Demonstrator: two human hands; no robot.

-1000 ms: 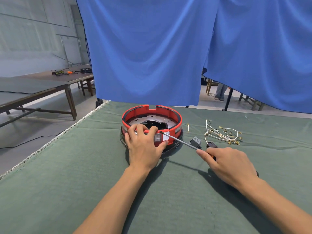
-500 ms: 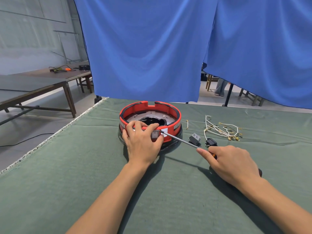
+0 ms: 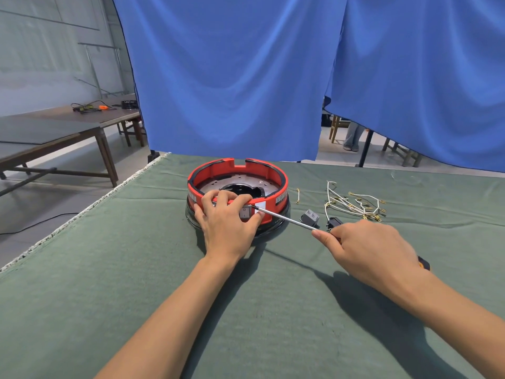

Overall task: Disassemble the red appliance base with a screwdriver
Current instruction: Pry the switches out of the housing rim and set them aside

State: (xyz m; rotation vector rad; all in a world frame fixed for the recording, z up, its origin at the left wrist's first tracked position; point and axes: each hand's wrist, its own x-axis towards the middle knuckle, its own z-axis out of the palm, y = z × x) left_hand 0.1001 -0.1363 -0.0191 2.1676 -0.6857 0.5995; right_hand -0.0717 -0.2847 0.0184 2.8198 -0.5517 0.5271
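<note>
Left hand (image 3: 228, 224): fingers curled over the near rim of the red base (image 3: 238, 187), frame centre, on the green cloth (image 3: 109, 296). Right hand (image 3: 371, 250): wrapped round the screwdriver (image 3: 284, 218), tip at the grey switch (image 3: 245, 212) on the wall. Advice: brace the base firmly, pry gently; loose wires (image 3: 352, 203) lie at right.

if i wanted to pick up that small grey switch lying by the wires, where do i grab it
Pinch the grey switch across its two short side walls, coming straight down from above. It lies loose on the green cloth as a small boxy block with flat sides. The screwdriver shaft passes just in front and the wires lie to its right, so side approaches look crowded.
</note>
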